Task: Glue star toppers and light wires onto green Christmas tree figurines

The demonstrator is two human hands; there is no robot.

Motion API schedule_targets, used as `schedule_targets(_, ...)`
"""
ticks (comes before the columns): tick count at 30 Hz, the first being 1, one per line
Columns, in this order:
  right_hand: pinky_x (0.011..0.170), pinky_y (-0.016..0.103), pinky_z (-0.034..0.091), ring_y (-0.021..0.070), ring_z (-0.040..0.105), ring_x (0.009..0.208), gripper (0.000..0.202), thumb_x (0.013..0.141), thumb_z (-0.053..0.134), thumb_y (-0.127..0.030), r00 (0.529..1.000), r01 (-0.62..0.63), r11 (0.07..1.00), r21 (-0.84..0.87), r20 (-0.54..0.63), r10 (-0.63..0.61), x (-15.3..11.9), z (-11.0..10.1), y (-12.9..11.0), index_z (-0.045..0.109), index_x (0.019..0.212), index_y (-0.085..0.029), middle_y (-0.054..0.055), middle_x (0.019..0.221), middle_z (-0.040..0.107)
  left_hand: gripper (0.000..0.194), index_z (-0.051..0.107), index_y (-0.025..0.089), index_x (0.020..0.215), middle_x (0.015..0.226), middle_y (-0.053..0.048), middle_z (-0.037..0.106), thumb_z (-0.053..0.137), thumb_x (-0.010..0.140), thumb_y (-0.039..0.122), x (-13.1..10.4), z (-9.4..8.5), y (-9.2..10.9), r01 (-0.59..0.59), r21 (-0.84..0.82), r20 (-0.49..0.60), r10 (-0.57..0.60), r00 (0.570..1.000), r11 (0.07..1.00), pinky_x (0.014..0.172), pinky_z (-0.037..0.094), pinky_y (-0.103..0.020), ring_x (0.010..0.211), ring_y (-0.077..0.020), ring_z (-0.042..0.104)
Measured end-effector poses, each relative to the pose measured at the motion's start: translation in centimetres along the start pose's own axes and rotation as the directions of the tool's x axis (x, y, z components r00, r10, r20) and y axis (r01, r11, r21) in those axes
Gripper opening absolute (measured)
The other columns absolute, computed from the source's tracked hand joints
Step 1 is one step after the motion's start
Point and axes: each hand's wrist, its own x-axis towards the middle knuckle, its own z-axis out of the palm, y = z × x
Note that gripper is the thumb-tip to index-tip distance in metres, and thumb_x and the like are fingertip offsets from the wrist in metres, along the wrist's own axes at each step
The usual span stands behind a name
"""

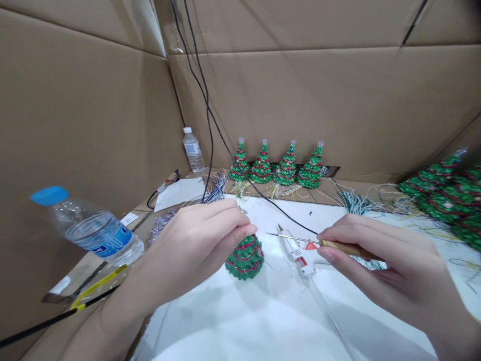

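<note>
A small green Christmas tree (245,258) wound with red garland stands on the white work surface (240,316). My left hand (210,245) is closed around its top, hiding the tip. In my right hand (379,271) is an awl (347,247), gripped by its wooden handle, with the thin metal shaft pointing left toward the tree and apart from it. Below the awl lies a white hot glue gun (300,255) with a red trigger, its nozzle facing away from me and a clear glue stick running out of its back.
Several finished-looking trees (287,168) line the cardboard wall (293,95) at the back. More trees (451,200) lie at right among loose wires (356,201). Two water bottles (101,233) are at left. A black cable (259,193) hangs across the middle.
</note>
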Motion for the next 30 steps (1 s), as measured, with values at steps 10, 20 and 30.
schedule_targets(10,0.059,0.012,0.044,0.0033,0.056,0.065,0.003,0.092,0.059,-0.018,1.0,-0.006,1.0,-0.025,-0.001,0.006,-0.2,-0.1,-0.1,0.058,0.09,-0.016,-0.001,0.074,0.064,0.013,0.067,0.017,0.093,0.083,0.002,0.067,0.058,0.088,0.009,0.3,0.9,1.1,0.082,-0.31,-0.027,-0.095,0.995,0.947,0.066,0.044,-0.02,0.068,-0.0073,0.056)
schedule_targets(20,0.058,0.015,0.045,0.0049,0.056,0.066,0.005,0.09,0.061,-0.014,1.0,0.019,0.999,0.028,0.012,-0.019,0.1,0.1,-0.4,0.058,0.088,-0.017,-0.001,0.073,0.061,0.009,0.071,0.014,0.082,0.071,0.001,0.068,0.063,0.084,0.012,1.0,1.2,1.7,0.167,-0.487,0.02,-0.18,0.983,0.857,0.059,0.046,-0.018,0.059,-0.0068,0.055)
schedule_targets(30,0.059,0.017,0.046,0.0058,0.056,0.067,0.006,0.09,0.062,-0.013,0.999,0.024,0.999,0.037,0.025,-0.025,-0.2,0.1,-0.2,0.058,0.091,-0.018,-0.001,0.076,0.061,0.011,0.071,0.015,0.081,0.071,0.002,0.068,0.063,0.08,0.007,0.8,1.3,1.8,0.153,-0.484,-0.004,-0.177,0.984,0.862,0.057,0.046,-0.018,0.058,-0.0067,0.055)
